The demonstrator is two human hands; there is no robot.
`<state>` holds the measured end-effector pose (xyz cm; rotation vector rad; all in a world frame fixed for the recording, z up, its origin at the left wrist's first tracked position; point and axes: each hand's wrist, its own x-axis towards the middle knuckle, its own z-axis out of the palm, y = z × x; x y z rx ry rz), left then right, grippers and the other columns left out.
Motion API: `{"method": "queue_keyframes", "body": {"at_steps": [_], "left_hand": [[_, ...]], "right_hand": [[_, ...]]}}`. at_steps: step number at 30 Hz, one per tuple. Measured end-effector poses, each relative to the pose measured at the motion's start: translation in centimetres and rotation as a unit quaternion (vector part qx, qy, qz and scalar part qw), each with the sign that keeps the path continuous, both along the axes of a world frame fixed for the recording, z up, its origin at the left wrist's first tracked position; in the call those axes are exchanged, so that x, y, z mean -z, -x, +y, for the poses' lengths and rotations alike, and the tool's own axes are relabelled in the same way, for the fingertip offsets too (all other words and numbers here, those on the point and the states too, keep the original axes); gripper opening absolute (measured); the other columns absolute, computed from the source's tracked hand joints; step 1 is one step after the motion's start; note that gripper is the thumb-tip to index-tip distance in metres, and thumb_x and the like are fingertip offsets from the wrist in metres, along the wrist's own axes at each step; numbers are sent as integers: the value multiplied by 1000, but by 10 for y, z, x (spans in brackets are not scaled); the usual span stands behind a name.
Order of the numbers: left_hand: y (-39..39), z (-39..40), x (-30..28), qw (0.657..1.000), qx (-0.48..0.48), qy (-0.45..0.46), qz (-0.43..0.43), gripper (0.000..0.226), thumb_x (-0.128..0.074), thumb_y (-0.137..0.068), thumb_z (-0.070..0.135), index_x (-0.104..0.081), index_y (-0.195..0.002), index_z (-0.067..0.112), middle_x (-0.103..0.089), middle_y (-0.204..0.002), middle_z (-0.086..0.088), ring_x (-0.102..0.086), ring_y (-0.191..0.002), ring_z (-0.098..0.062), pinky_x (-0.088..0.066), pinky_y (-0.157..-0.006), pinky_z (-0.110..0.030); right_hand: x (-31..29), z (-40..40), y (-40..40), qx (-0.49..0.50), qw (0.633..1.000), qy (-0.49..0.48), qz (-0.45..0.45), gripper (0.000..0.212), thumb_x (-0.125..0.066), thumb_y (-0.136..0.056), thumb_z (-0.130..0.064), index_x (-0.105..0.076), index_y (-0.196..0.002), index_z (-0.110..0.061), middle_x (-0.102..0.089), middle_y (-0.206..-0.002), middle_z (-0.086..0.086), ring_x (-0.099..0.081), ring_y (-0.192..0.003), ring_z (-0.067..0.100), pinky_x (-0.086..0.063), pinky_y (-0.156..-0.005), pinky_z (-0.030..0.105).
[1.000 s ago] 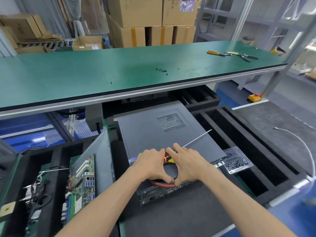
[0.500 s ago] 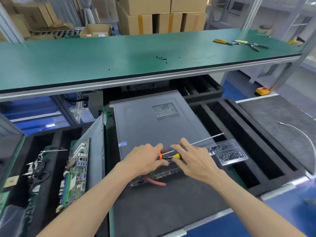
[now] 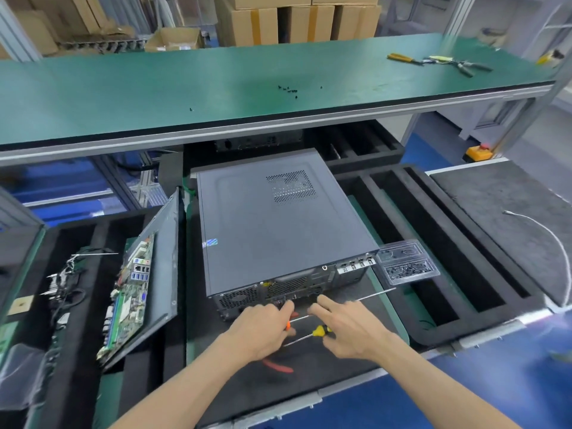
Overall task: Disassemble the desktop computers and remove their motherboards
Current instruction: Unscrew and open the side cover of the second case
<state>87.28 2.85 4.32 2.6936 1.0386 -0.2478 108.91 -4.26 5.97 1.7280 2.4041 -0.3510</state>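
A dark grey desktop computer (image 3: 272, 230) lies flat and closed on the black foam mat (image 3: 216, 382), its rear panel facing me. Both hands hover just in front of that panel. My left hand (image 3: 263, 329) grips an orange-handled screwdriver (image 3: 288, 325), whose long shaft runs right under the other hand. Red pliers handles (image 3: 278, 366) stick out below my left wrist. My right hand (image 3: 346, 329) has straight fingers reaching toward the panel, and a yellow-handled screwdriver (image 3: 322, 330) lies under its thumb.
A removed motherboard (image 3: 133, 292) leans in a panel at the left, beside loose cables (image 3: 65, 280). A clear screw tray (image 3: 405, 267) sits right of the case, then slotted foam (image 3: 448, 252) and a white cable (image 3: 551, 239). The green bench (image 3: 185, 88) overhangs, holding screws (image 3: 289, 90) and pliers (image 3: 439, 61).
Both hands slid with the tools from the case's top rear edge down onto the mat in front of the rear panel. The case stayed put.
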Motion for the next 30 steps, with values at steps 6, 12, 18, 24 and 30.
{"method": "queue_keyframes", "body": {"at_steps": [6,12,18,24,30], "left_hand": [[6,3,31,998,-30,63,7,27,-43,-101,49,-32,-115,28,-64,-108,-7,-64,-91,-37,-47,-69,-44],[3,4,42,995,-50,84,-22,35,-50,-98,52,-34,-114,25,-59,-123,-4,-63,-102,-32,-53,-79,-46],[8,-2,57,996,-47,29,-71,43,-54,-95,52,-43,-127,25,-50,-119,3,-51,-109,-20,-44,-93,-33],[16,-7,56,992,-34,-59,-111,56,-64,-87,52,-54,-133,21,-55,-125,5,-54,-110,-16,-47,-95,-28],[15,-12,54,984,-29,-126,-124,35,-81,-75,47,-64,-98,26,-57,-93,11,-57,-77,-10,-52,-68,-24]], "right_hand": [[22,9,-2,10,999,42,1,42,-47,-93,-29,-43,-135,-26,-45,-124,-2,-62,-81,38,-33,-65,37],[29,18,-6,1,999,47,-10,56,-41,-98,-30,-32,-153,-29,-41,-135,-2,-64,-91,40,-37,-69,41],[31,23,-12,-7,997,74,-13,54,-41,-100,-29,-33,-153,-26,-32,-142,0,-62,-103,36,-51,-80,47],[36,21,-17,15,994,104,37,55,-41,-101,-25,-33,-155,-25,-31,-141,-3,-58,-112,32,-52,-87,50],[38,26,-21,27,992,114,43,54,-41,-99,-22,-38,-153,-25,-36,-137,0,-60,-108,35,-51,-90,49]]}}
